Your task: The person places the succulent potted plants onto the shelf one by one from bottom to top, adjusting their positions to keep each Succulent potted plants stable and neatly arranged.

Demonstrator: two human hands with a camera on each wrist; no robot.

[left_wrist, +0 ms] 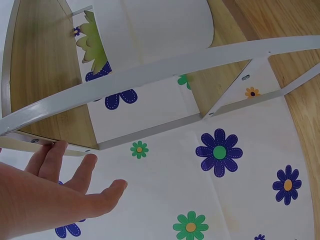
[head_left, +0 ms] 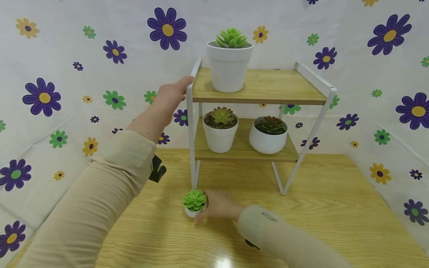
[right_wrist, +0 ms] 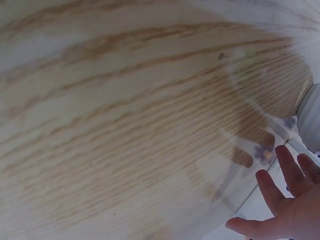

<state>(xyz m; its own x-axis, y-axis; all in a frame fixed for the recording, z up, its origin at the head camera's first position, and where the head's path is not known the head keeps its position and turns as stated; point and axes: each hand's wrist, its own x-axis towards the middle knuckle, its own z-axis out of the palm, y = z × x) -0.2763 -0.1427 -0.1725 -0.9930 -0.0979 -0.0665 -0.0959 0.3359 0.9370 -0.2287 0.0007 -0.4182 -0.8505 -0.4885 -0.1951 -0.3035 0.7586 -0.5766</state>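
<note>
At the upper left corner of a two-tier shelf rack [head_left: 261, 101], my left hand [head_left: 169, 98] touches the white side frame. The left wrist view shows the left fingers [left_wrist: 54, 160] against the frame's edge, with the thumb standing apart. Low by the rack's front left foot, a small green succulent in a white pot [head_left: 194, 203] sits on the table. Beside it is my right hand [head_left: 219, 204], thumb toward the front of the pot. In the right wrist view, the right fingers [right_wrist: 287, 170] are spread and loosely extended.
A green succulent in a tall white pot [head_left: 229, 67] stands on the upper tier. Below it are a potted succulent [head_left: 220, 130] and a dark succulent in a round white pot [head_left: 269, 136]. Flower-patterned cloth [head_left: 134, 37] hangs behind the wooden table [head_left: 321, 219].
</note>
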